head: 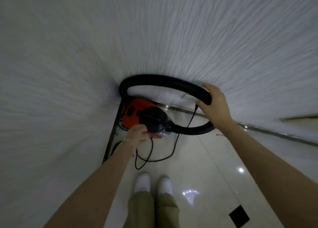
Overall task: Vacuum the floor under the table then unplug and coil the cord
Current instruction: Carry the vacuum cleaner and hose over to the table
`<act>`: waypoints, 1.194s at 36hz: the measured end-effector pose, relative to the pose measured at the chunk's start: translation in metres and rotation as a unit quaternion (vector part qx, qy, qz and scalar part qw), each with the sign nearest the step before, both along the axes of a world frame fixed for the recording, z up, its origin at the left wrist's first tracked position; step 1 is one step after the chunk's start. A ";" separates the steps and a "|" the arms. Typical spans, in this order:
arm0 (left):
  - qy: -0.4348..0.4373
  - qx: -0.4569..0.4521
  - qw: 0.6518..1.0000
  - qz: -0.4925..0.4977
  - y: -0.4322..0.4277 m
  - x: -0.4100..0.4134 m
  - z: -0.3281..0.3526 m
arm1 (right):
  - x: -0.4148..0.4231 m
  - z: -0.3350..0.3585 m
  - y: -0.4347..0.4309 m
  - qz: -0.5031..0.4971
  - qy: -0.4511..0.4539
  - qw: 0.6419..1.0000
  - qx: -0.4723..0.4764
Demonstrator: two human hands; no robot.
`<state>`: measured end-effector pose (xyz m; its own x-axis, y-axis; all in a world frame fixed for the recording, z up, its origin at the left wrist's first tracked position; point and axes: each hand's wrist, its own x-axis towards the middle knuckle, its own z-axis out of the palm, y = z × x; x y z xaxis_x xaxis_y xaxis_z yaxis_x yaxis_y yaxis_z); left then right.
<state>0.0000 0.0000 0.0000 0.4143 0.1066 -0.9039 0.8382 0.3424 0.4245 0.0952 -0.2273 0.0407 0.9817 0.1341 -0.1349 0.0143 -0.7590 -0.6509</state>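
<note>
Hands are being seen from above, both reaching forward toward a canister vacuum (137,114) that is lying at the foot of a textured white wall (154,38), just above frame centre. The vacuum's red body and dark grey front are being shown tilted, with its nose pointing toward four o'clock. The left hand (137,135) is being held closed at the vacuum's lower edge, at about seven o'clock from the body, its fingers curled around something red there; whether the thin black cord (173,148) is also being pinched cannot be told. A thin bracelet (124,141) is being worn on that wrist. The right hand (215,105) is being wrapped over the black ribbed hose (163,82) at roughly three o'clock from the vacuum, fingers bent over the top and thumb tucked underneath. The hose is being looped from the vacuum's nose out to the right, up through the right hand and back in an arc against the wall to eleven o'clock of the body. The cord is being left slack on the glossy tiled floor (215,176), trailing in loose loops at six o'clock of the vacuum, between it and a pair of white shoes (153,184). Khaki trousers (151,208) are being seen below the shoes at the bottom edge. A small dark square (239,216) is being shown on the floor at five o'clock.
</note>
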 end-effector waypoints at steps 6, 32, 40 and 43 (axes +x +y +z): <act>0.039 -0.039 0.994 0.094 -0.008 0.030 -0.074 | 0.017 -0.052 -0.004 0.001 -0.003 0.998 -0.070; 0.127 -0.048 0.990 0.036 -0.032 -0.017 -0.084 | -0.115 0.007 -0.049 -0.214 0.267 0.938 0.061; 0.085 0.014 0.988 -0.125 -0.040 -0.094 0.040 | -0.208 0.125 -0.043 -0.326 0.278 0.894 0.131; 0.067 0.002 0.985 -0.159 -0.043 -0.114 0.104 | -0.237 0.175 -0.045 -0.370 0.265 0.878 0.150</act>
<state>-0.1144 -0.0427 0.1043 0.3052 -0.0048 -0.9523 0.9510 0.0524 0.3046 -0.1420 -0.2722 0.2159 0.6262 -0.4057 -0.6658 -0.7746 -0.2261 -0.5907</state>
